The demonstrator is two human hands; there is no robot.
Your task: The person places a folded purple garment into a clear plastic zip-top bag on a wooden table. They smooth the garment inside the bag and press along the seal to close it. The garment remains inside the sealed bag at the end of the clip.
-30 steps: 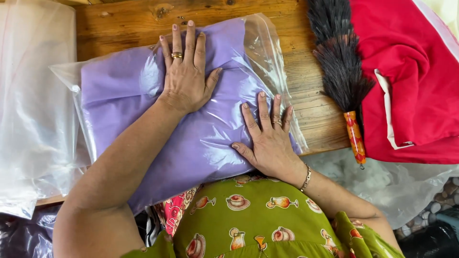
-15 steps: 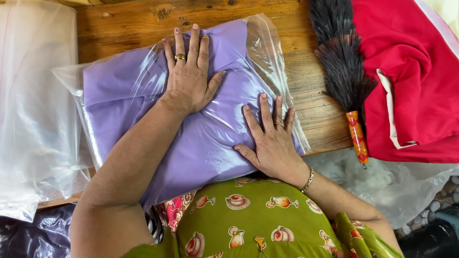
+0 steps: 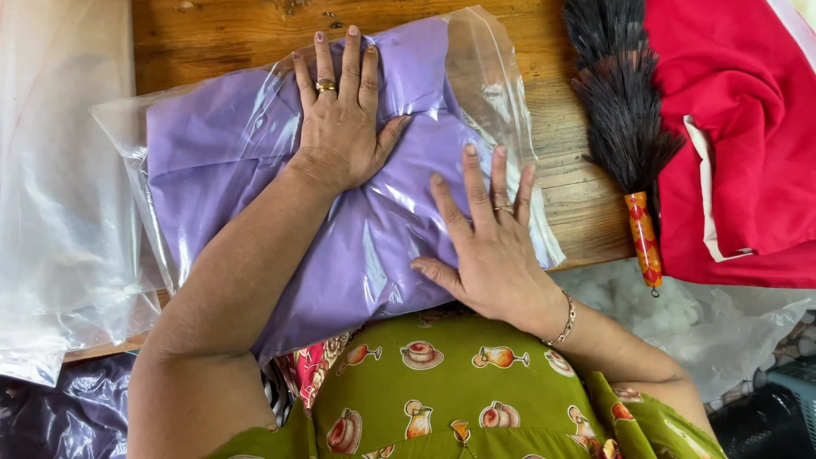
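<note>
We look down on a wooden worktop (image 3: 586,204) where a folded lilac garment (image 3: 212,161) lies sealed inside a clear plastic bag (image 3: 501,93), reaching from the worktop's middle to its near edge. Our left hand (image 3: 340,127) lies flat on the package's far half, fingers spread and pointing away, gripping nothing. Our right hand (image 3: 484,246) presses flat on the near right part of the package, fingers spread too, also holding nothing. Along the worktop's left edge lies a stack of clear plastic bags (image 3: 59,195). Toward the right edge rests a black feather duster (image 3: 620,110) with an orange patterned handle, just beside a red cloth (image 3: 739,136) that covers the right end.
</note>
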